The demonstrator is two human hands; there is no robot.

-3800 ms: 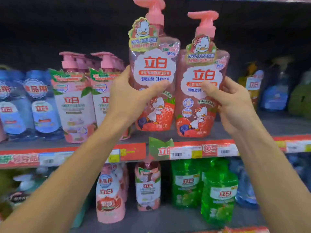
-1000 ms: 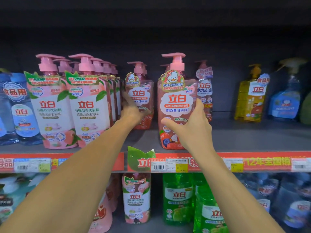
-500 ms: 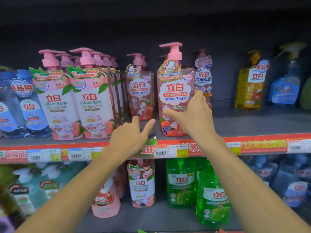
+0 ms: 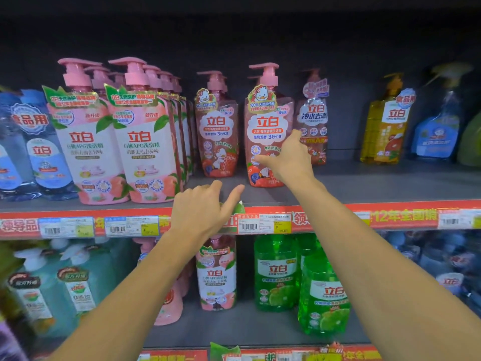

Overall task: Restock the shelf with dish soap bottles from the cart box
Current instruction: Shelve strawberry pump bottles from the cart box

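Note:
Two pink-pump strawberry dish soap bottles stand on the grey shelf (image 4: 377,186). The nearer bottle (image 4: 268,121) is under my right hand (image 4: 289,160): the thumb lies across its lower label and the fingers sit against its right side. The other strawberry bottle (image 4: 217,126) stands free to its left, a little further back. My left hand (image 4: 200,212) hovers in front of the shelf edge, between the two bottles, with relaxed fingers and nothing in it. No cart box is in view.
Rows of white-and-pink peach bottles (image 4: 83,142) fill the shelf to the left. A pink bottle with a silver label (image 4: 313,118), a yellow bottle (image 4: 385,126) and a blue spray bottle (image 4: 434,131) stand to the right. Green bottles (image 4: 276,277) sit on the shelf below the red price rail (image 4: 403,217).
My left hand let go of the left strawberry bottle and drew back to the shelf edge. My right hand has stayed on the nearer bottle, which stands on the shelf.

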